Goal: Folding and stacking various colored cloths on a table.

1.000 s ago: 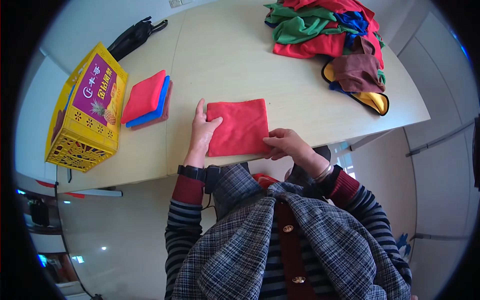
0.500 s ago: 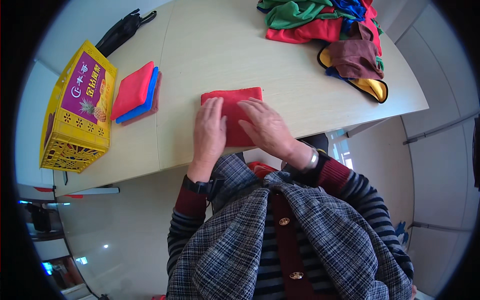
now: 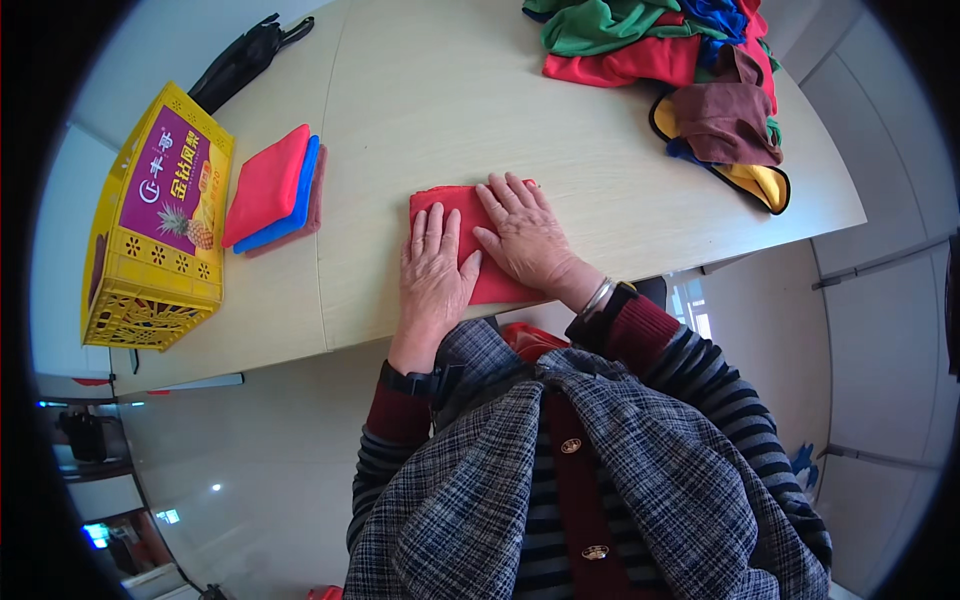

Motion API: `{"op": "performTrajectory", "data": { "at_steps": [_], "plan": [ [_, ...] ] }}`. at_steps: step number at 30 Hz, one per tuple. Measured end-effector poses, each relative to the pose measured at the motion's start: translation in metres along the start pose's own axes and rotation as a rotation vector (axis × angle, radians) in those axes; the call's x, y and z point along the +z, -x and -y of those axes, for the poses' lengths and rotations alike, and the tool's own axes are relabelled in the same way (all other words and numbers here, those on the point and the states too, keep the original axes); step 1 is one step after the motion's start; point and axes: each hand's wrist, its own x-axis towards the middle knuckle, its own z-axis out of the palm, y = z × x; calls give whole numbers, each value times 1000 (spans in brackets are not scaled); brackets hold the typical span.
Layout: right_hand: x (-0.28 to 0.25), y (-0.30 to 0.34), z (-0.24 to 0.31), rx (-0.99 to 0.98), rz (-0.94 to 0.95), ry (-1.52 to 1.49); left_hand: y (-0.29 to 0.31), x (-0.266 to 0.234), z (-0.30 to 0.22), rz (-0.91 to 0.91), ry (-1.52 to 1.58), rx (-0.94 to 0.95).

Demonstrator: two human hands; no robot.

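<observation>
Both your hands lie open and flat, fingers a little spread, on a folded red cloth; they grasp nothing. The cloth rests on a pale desk, just beside its near edge. Your left hand covers the cloth's left side, and your right hand slants over its right side, fingertips close to the far fold. The step looks like pressing the fold flat. To do it well, spread the weight evenly through both palms and smooth outward from the middle, so that the layers do not slide apart; then feel along the sides and square any corner that sticks out. Press gently on the side by the near edge, where the cloth could slip over. Toward the desk's left end, a neat stack of folded cloths, red over blue over brown, sits beside a yellow crate. A loose, mixed-colour pile of cloths fills the far right corner.
</observation>
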Motion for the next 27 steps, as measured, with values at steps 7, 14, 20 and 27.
{"op": "performTrajectory", "data": {
  "at_steps": [7,14,20,27],
  "plan": [
    [-4,6,-6,135,-28,54,1,-5,1,1,10,-63],
    [-17,18,18,21,-35,133,-9,-25,9,-34,-189,-264],
    [-2,8,22,-58,35,-53,-34,-7,13,77,43,15],
    [3,9,6,-1,-29,10,-29,-2,9,52,15,-72]
  ]
}}
